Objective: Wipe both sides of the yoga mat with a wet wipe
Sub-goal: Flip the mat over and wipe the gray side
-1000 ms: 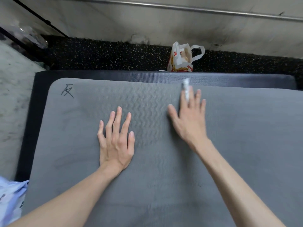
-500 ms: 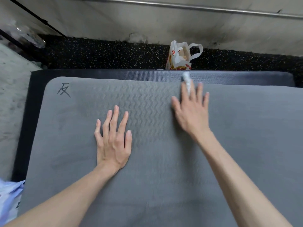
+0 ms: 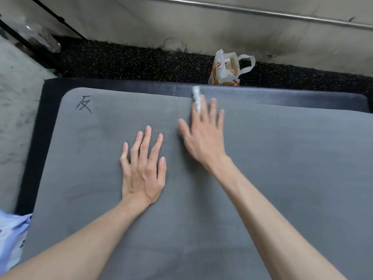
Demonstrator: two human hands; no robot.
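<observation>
A grey yoga mat (image 3: pixel 292 168) lies spread flat and fills most of the view, with a black handwritten mark (image 3: pixel 83 104) near its far left corner. My left hand (image 3: pixel 143 168) rests flat on the mat, fingers straight and spread. My right hand (image 3: pixel 203 138) lies flat just to its right, near the mat's far edge, pressing a white wet wipe (image 3: pixel 196 98) onto the mat. A crumpled end of the wipe sticks out between the index and middle fingers; the rest is hidden under the hand.
A larger black mat (image 3: pixel 121 84) lies under the grey one, showing along the far and left sides. A white plastic bag (image 3: pixel 226 71) stands on speckled black flooring by the wall. Light blue fabric (image 3: pixel 10 235) sits at the lower left.
My right hand has slid left along the mat's far edge with the wipe, ending closer to my left hand. The left hand has stayed pressed in place.
</observation>
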